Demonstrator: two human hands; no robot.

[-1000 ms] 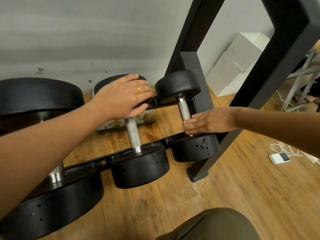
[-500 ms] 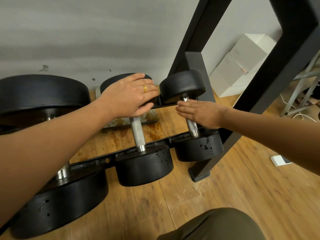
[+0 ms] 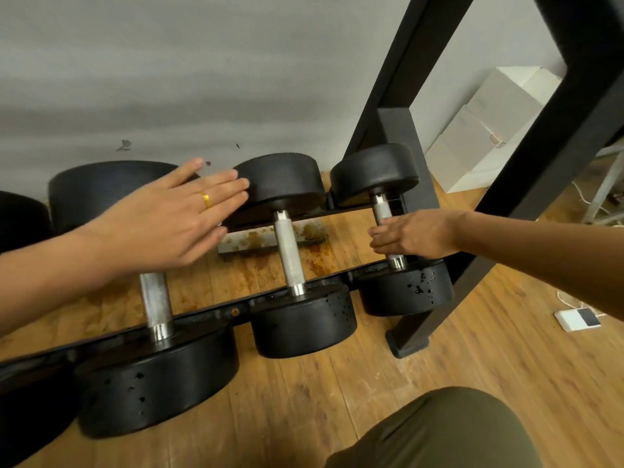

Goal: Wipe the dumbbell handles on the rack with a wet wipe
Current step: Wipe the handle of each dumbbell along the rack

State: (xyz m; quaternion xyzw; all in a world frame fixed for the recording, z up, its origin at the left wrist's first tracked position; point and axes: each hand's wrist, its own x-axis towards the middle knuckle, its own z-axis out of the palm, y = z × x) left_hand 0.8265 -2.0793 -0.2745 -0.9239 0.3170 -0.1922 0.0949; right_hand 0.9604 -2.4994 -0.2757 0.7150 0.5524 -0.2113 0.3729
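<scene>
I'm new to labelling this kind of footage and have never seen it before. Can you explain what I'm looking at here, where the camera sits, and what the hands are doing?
There is no machine here. The camera is worn on a person's head and looks down at their own two bare hands. In front is a low black rack holding dumbbells above a wooden floor.

The right hand is wrapped around the metal handle of the smallest dumbbell, at the right end. A wipe may be inside that grip, but it cannot be seen.

The left hand, wearing a gold ring, is open and flat, holding nothing, in front of the bigger dumbbells. The middle dumbbell's handle is bare and untouched.
</scene>
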